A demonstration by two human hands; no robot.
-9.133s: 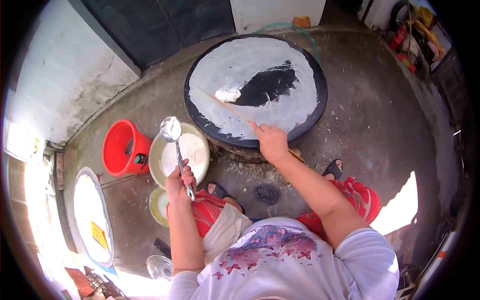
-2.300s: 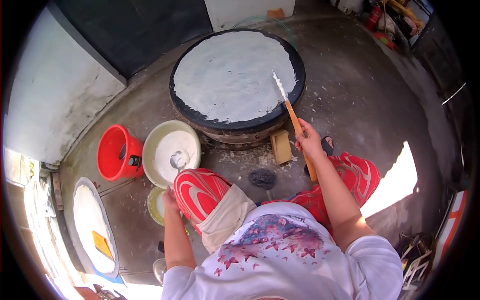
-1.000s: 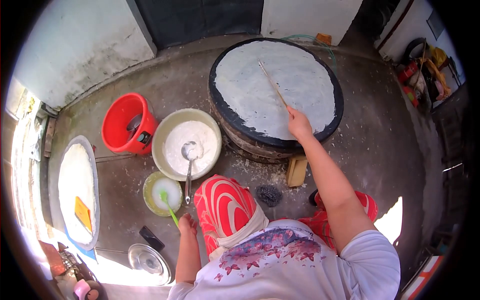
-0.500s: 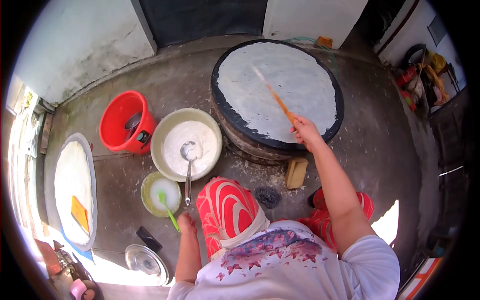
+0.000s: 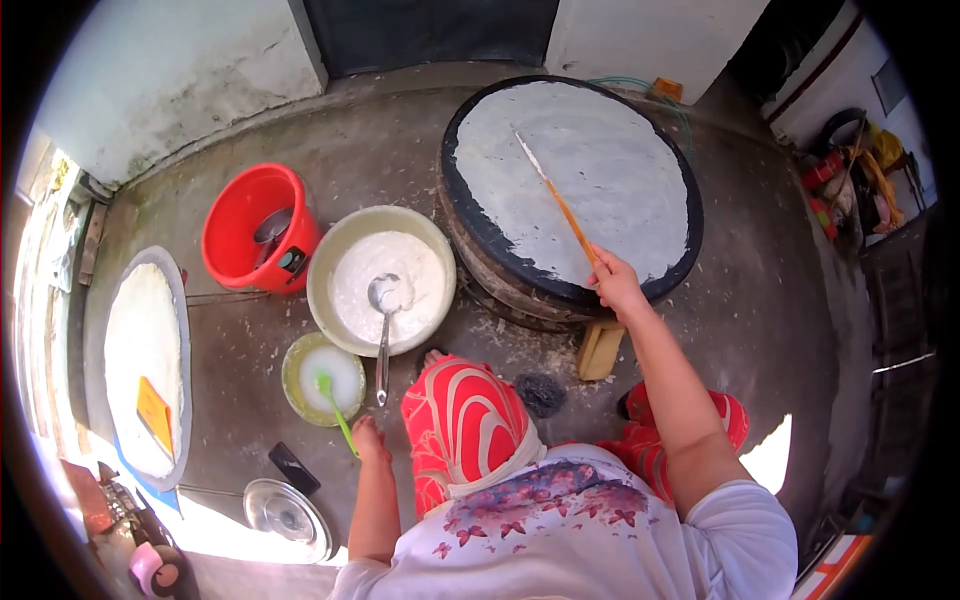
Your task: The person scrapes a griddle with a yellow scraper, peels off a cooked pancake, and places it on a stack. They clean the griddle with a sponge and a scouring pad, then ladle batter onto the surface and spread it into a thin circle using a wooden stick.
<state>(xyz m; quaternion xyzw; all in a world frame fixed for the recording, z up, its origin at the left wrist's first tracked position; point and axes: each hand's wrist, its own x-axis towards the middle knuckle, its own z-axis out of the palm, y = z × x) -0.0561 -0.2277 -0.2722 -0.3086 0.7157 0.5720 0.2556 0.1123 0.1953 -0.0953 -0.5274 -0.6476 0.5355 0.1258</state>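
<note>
My right hand (image 5: pixel 617 281) grips a thin wooden spatula (image 5: pixel 566 210), its far end coated in pale batter. The spatula reaches across a wide sheet of batter (image 5: pixel 620 150) spread over a round black griddle (image 5: pixel 690 255). My left hand (image 5: pixel 368 440), fingers loosely curled, is low beside my knee. Close to it is the handle of a green brush-like utensil (image 5: pixel 340 418), whose head sits in a small bowl (image 5: pixel 288 385) of whitish liquid. A metal ladle (image 5: pixel 384 355) rests in a large basin (image 5: pixel 322 320) of thick white batter.
A red bucket (image 5: pixel 225 225) holds a metal vessel. Further left, a flat oval board (image 5: pixel 100 350) carries a pale sheet and a yellow-orange scraper (image 5: pixel 154 412). A phone (image 5: pixel 294 468) and metal lid (image 5: pixel 262 510) lie nearby. A wooden block (image 5: pixel 600 352) and dark scourer (image 5: pixel 540 396) are near the griddle.
The camera view has shifted slightly. My right hand has drawn the spatula a little along the batter sheet. My left hand stays near the green handle.
</note>
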